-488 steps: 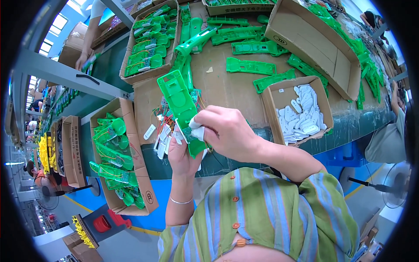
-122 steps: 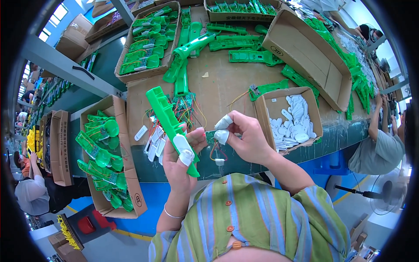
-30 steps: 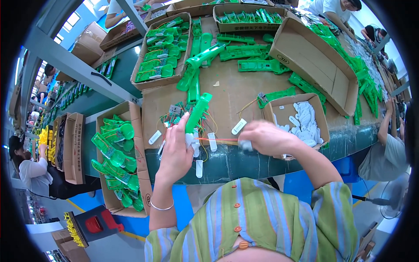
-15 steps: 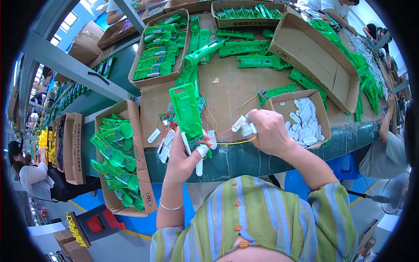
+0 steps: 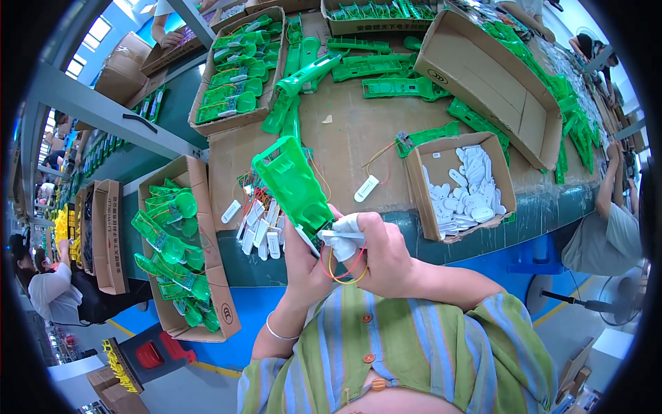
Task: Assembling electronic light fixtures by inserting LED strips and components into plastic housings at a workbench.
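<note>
My left hand (image 5: 305,261) grips the lower end of a green plastic housing (image 5: 293,181), an open shell tilted up and away from me. Close against that end, my right hand (image 5: 387,254) pinches a small white plastic piece (image 5: 343,236); white wrapping covers some fingertips and partly hides it. Red and yellow wires (image 5: 350,277) loop below the fingers by the housing's lower end. Left of the housing lies a pile of white wired pieces (image 5: 261,231). One more white piece (image 5: 367,188) rests on the cardboard to the right, wired to a small circuit board (image 5: 403,141).
A carton of white oval covers (image 5: 422,200) stands to the right, with an empty tilted carton (image 5: 493,83) behind it. Cartons of green housings sit at the left (image 5: 222,303) and far left (image 5: 276,103). Loose green housings (image 5: 400,87) lie at the back. Other people work around.
My right hand has come left and nearer to me, up against the housing's lower end. The wires, stretched out before, now hang in a loop. The housing leans more to the left.
</note>
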`<state>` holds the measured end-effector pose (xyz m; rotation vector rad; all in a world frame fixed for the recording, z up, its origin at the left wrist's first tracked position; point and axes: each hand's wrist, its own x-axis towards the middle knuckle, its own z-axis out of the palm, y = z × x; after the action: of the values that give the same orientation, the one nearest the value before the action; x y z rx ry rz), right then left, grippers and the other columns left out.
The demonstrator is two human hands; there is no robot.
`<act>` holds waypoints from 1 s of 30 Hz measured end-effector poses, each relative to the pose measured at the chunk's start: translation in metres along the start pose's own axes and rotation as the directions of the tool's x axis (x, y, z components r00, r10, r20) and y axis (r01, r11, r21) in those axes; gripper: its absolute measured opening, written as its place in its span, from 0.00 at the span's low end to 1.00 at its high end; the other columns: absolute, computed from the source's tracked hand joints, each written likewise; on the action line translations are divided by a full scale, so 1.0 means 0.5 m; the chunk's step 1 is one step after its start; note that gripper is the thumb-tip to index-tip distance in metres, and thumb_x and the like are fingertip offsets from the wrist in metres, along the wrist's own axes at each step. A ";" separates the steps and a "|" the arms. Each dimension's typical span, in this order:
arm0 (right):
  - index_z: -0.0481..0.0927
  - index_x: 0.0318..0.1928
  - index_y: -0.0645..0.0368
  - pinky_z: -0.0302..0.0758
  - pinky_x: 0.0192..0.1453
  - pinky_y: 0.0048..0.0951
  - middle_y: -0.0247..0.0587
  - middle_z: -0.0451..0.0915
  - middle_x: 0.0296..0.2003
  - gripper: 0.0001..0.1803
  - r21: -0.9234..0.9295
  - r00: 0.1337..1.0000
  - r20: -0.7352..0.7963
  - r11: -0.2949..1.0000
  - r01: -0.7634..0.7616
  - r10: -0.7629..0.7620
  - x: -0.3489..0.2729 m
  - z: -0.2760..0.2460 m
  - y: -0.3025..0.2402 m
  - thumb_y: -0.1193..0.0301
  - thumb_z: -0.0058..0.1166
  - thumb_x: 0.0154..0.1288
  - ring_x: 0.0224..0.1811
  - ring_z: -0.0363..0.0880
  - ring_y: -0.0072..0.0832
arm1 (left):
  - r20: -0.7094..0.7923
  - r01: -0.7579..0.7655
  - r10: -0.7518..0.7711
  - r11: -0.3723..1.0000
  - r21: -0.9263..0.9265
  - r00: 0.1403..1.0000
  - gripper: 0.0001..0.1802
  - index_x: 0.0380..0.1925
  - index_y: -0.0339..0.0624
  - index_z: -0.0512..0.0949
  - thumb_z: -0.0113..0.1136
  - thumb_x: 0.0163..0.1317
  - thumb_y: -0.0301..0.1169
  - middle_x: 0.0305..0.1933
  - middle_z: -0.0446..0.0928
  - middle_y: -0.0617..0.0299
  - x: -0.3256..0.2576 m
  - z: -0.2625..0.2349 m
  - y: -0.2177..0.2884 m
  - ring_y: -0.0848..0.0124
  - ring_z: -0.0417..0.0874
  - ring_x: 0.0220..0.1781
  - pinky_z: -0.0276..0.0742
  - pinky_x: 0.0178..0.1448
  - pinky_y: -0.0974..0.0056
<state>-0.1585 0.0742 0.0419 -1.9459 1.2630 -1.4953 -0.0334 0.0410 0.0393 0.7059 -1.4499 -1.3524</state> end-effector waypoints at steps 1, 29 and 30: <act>0.64 0.41 0.68 0.76 0.29 0.30 0.49 0.77 0.29 0.15 -0.037 1.000 0.006 0.999 -0.016 0.017 -0.001 0.002 -0.003 0.76 0.53 0.56 0.28 0.81 0.40 | -0.006 0.015 -0.015 1.000 -0.022 1.000 0.19 0.47 0.37 0.60 0.54 0.57 0.24 0.42 0.69 0.58 0.000 0.003 0.003 0.73 0.72 0.40 0.69 0.46 0.68; 0.65 0.47 0.62 0.70 0.46 0.36 0.46 0.71 0.40 0.22 -0.350 0.968 0.100 0.902 0.252 -0.232 0.065 -0.101 0.126 0.72 0.53 0.51 0.43 0.72 0.43 | 0.278 0.563 -0.499 0.788 -0.249 0.821 0.31 0.57 0.35 0.59 0.56 0.51 0.25 0.47 0.69 0.54 -0.058 -0.024 -0.023 0.66 0.72 0.44 0.70 0.46 0.64; 0.65 0.47 0.62 0.70 0.46 0.36 0.46 0.71 0.40 0.22 -0.357 0.968 0.091 0.900 0.251 -0.234 0.060 -0.087 0.143 0.72 0.53 0.51 0.43 0.72 0.43 | 0.182 0.547 -0.516 0.786 -0.288 0.837 0.25 0.54 0.37 0.64 0.56 0.56 0.28 0.39 0.73 0.57 -0.062 -0.010 -0.005 0.68 0.75 0.34 0.74 0.34 0.66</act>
<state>-0.2269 0.0214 0.0217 -2.4432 1.4021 -1.3899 -0.0190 0.0664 0.0279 0.8755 -1.0798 -2.0379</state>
